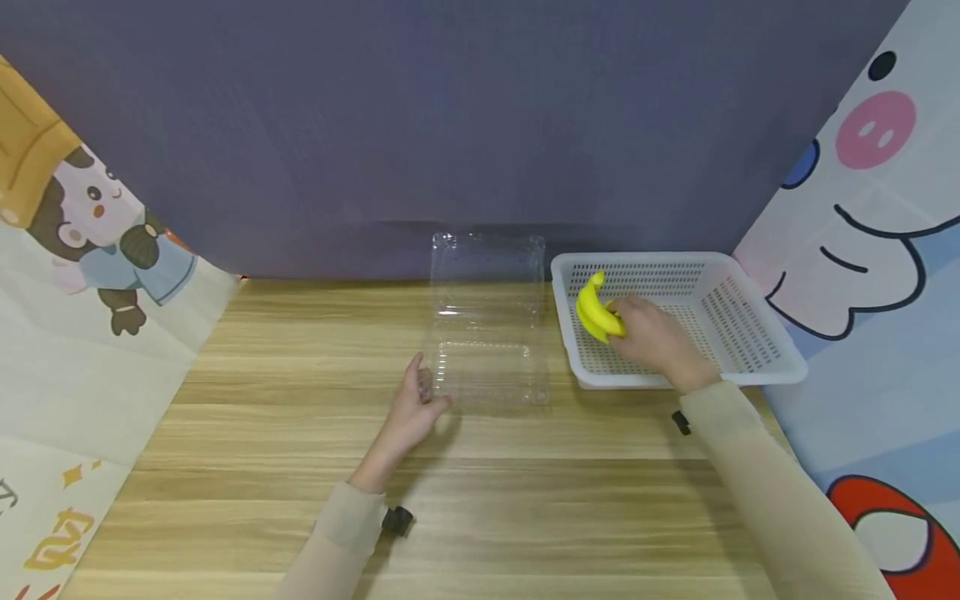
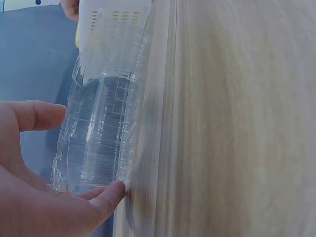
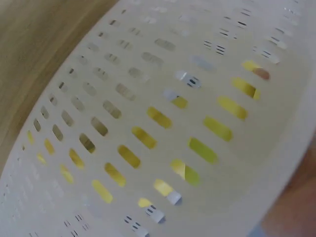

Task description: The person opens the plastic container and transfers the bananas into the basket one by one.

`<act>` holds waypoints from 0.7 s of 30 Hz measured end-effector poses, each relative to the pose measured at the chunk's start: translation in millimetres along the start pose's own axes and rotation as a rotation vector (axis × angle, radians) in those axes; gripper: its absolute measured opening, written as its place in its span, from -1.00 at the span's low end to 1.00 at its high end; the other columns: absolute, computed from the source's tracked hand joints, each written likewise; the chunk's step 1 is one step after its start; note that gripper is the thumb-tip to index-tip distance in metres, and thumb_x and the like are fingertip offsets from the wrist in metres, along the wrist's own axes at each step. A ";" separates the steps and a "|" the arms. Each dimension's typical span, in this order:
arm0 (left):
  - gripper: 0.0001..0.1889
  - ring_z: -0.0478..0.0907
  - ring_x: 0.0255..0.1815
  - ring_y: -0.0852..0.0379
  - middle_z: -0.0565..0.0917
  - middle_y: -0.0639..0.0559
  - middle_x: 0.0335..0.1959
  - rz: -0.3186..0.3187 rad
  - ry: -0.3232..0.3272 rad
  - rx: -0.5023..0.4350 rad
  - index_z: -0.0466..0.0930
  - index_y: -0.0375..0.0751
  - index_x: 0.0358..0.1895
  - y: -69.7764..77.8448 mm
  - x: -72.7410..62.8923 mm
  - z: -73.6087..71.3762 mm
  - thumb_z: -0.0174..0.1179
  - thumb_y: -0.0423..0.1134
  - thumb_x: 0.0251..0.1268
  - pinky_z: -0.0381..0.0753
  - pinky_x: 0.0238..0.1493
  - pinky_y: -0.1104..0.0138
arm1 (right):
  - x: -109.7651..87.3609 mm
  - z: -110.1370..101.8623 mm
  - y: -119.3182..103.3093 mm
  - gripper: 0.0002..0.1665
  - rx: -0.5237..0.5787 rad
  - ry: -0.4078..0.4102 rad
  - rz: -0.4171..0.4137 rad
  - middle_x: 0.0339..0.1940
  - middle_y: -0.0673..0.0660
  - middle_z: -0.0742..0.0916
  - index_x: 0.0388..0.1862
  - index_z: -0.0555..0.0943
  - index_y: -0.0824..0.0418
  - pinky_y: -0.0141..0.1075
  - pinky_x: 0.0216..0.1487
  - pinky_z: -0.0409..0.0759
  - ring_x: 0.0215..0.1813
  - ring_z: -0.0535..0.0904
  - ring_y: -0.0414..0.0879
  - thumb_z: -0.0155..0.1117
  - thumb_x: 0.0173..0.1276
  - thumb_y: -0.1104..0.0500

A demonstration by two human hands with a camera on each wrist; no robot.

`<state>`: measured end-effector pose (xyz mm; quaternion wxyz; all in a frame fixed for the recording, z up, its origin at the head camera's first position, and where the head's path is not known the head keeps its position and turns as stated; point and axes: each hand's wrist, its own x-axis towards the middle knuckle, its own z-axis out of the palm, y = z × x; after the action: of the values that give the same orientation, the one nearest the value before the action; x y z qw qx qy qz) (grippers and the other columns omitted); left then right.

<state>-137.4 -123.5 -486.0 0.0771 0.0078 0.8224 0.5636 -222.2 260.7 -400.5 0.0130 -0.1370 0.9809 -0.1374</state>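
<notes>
In the head view, my right hand grips a yellow banana bunch inside the left part of a white slotted plastic basket. Through the basket's slots, the right wrist view shows bits of the yellow bananas; most of that hand is hidden there. My left hand is at the near left corner of a clear plastic clamshell box, which stands with its lid raised. Seen from the left wrist, the thumb and fingers are spread and touch the box at its end.
A wood-grain table carries the box and the basket side by side. Behind them rises a dark grey panel. Printed cartoon sheets flank the table on both sides.
</notes>
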 end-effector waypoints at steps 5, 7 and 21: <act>0.03 0.24 0.47 -0.40 0.12 -0.41 0.57 -0.010 -0.002 -0.004 -0.29 -0.19 0.66 1.2 -0.4 -0.4 0.28 -0.23 0.32 0.23 0.47 -0.20 | 3.0 4.8 2.6 -0.39 -0.010 -0.024 -0.006 0.09 0.29 0.64 0.27 0.52 0.40 0.01 -0.13 0.61 -0.07 0.53 0.10 0.38 0.29 0.18; 0.03 0.24 0.46 -0.40 0.12 -0.42 0.57 -0.011 -0.001 -0.007 -0.29 -0.20 0.66 1.4 -0.4 -0.4 0.28 -0.24 0.32 0.23 0.47 -0.20 | 4.0 6.4 3.7 -0.39 -0.019 -0.034 -0.009 0.00 0.26 0.64 0.28 0.52 0.40 -0.02 -0.17 0.60 -0.12 0.53 0.09 0.37 0.29 0.18; 0.03 0.27 0.45 -0.34 0.14 -0.41 0.56 -0.006 0.002 0.005 -0.29 -0.22 0.65 1.0 0.1 0.2 0.28 -0.25 0.31 0.22 0.48 -0.20 | 10.7 17.9 10.2 -0.35 -0.029 -0.092 0.000 0.14 0.31 0.66 0.31 0.50 0.40 0.06 0.00 0.58 0.00 0.54 0.12 0.36 0.27 0.17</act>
<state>-137.6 -123.0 -485.2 0.0777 0.0049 0.8239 0.5613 -234.1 262.5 -420.3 0.0559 -0.1433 0.9812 -0.1166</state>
